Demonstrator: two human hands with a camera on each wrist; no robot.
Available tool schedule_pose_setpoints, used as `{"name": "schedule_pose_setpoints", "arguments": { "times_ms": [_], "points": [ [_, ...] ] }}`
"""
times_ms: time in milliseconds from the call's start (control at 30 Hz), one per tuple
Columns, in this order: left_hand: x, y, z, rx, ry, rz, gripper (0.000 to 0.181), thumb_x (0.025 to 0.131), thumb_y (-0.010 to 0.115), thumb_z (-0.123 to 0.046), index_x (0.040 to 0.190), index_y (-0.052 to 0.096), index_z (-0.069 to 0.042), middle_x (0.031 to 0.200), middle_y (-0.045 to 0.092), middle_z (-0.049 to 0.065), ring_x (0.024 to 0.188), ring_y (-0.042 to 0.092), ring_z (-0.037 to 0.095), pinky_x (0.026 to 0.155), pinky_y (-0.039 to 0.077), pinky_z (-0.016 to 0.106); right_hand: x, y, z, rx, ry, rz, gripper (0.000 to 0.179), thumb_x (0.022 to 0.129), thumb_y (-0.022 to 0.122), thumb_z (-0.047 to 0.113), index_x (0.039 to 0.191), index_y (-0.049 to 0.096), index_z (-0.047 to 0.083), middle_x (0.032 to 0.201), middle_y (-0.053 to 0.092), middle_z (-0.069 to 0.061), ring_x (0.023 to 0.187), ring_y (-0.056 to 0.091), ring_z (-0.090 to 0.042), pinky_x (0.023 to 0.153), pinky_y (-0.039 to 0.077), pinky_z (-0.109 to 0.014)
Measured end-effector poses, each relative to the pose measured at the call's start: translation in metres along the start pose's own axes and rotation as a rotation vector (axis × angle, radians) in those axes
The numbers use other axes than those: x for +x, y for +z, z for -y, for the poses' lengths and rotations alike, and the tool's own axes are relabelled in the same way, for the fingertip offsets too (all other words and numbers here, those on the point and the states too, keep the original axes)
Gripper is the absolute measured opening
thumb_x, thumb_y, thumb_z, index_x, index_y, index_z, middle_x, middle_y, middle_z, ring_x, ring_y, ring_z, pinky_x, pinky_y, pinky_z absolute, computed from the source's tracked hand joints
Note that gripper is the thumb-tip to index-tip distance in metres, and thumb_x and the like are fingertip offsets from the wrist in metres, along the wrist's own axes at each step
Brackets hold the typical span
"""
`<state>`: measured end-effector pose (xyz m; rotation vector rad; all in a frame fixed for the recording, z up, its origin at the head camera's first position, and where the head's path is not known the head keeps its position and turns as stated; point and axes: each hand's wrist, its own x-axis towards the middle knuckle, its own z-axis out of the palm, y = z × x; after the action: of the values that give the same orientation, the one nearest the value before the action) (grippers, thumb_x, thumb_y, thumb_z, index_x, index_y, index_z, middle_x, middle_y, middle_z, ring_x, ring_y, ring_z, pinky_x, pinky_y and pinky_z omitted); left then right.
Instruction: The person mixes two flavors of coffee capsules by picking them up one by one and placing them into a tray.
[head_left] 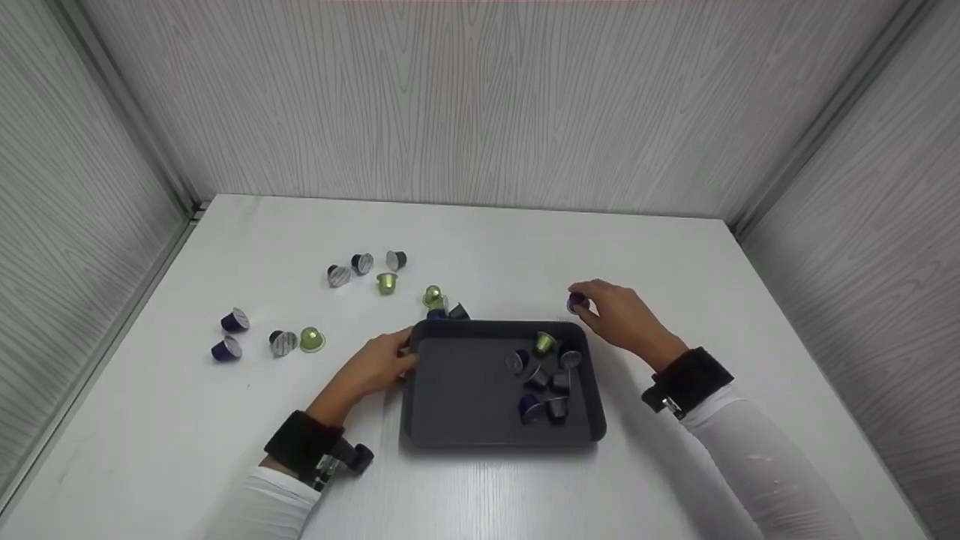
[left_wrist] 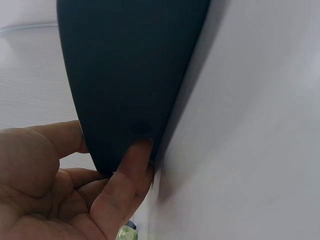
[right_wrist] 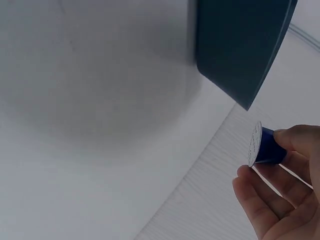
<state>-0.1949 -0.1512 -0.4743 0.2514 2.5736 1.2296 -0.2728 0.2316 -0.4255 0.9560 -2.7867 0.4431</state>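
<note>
My left hand (head_left: 380, 363) grips the dark grey tray (head_left: 465, 390) by its upper left side. In the left wrist view the thumb lies at the tray's rim, with fingertips (left_wrist: 137, 152) against its outer wall and bottom. Beyond the tray's upper right corner, my right hand (head_left: 626, 319) pinches a dark blue coffee capsule (right_wrist: 271, 146) between thumb and fingers, its pale lid facing away from the palm. Inside the tray, several capsules sit in the right half, among them a green capsule (head_left: 544, 343), a blue capsule (head_left: 530, 409) and a grey capsule (head_left: 556, 410).
Just behind the tray's far edge stand a green capsule (head_left: 433, 295) and a dark capsule (head_left: 459, 312). Farther left on the white table (head_left: 150, 420) are blue capsules (head_left: 226, 349), a green capsule (head_left: 312, 340) and black capsules (head_left: 362, 263). Pale wood-grain panels (head_left: 465, 105) enclose the table's back and sides.
</note>
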Motion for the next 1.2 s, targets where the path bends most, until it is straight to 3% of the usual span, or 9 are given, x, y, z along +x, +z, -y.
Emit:
{"name": "schedule_pose_setpoints", "arguments": {
  "times_ms": [200, 433, 867, 1200],
  "points": [
    [0.001, 0.0, 0.0, 0.012, 0.003, -0.004, 0.054, 0.097, 0.057, -0.016, 0.147, 0.043, -0.003, 0.133, 0.057, 0.02, 0.106, 0.063, 0.028, 0.08, 0.056, 0.037, -0.001, -0.003, 0.018, -0.001, -0.084, -0.007, 0.032, 0.094, 0.066, 0.012, 0.125, 0.063, 0.004, 0.112, 0.067, -0.01, 0.097, 0.067, -0.025, 0.08, 0.055, -0.042],
    [0.0, 0.001, 0.001, -0.058, -0.024, 0.01, 0.054, 0.097, 0.056, -0.013, 0.148, 0.041, -0.004, 0.134, 0.056, 0.02, 0.101, 0.065, 0.026, 0.074, 0.059, 0.034, 0.001, -0.004, 0.04, -0.009, -0.215, 0.001, 0.031, 0.092, 0.067, 0.01, 0.122, 0.064, 0.004, 0.11, 0.068, -0.008, 0.094, 0.067, -0.022, 0.079, 0.056, -0.037],
    [0.0, 0.0, 0.001, -0.053, -0.02, 0.008, 0.054, 0.097, 0.057, -0.014, 0.148, 0.042, -0.005, 0.134, 0.056, 0.02, 0.099, 0.065, 0.024, 0.073, 0.058, 0.034, 0.0, -0.002, 0.075, -0.006, -0.319, 0.157, 0.03, 0.09, 0.07, 0.009, 0.119, 0.064, 0.004, 0.104, 0.067, -0.006, 0.092, 0.066, -0.017, 0.078, 0.056, -0.032],
    [-0.001, 0.0, 0.0, -0.051, -0.025, 0.005, 0.055, 0.096, 0.058, -0.015, 0.148, 0.042, -0.004, 0.133, 0.057, 0.02, 0.1, 0.065, 0.025, 0.074, 0.058, 0.035, 0.0, 0.006, 0.097, -0.083, -0.469, 0.22, 0.018, 0.09, 0.07, 0.012, 0.107, 0.066, 0.006, 0.096, 0.066, -0.004, 0.088, 0.065, -0.017, 0.078, 0.055, -0.032]
  ]
}}
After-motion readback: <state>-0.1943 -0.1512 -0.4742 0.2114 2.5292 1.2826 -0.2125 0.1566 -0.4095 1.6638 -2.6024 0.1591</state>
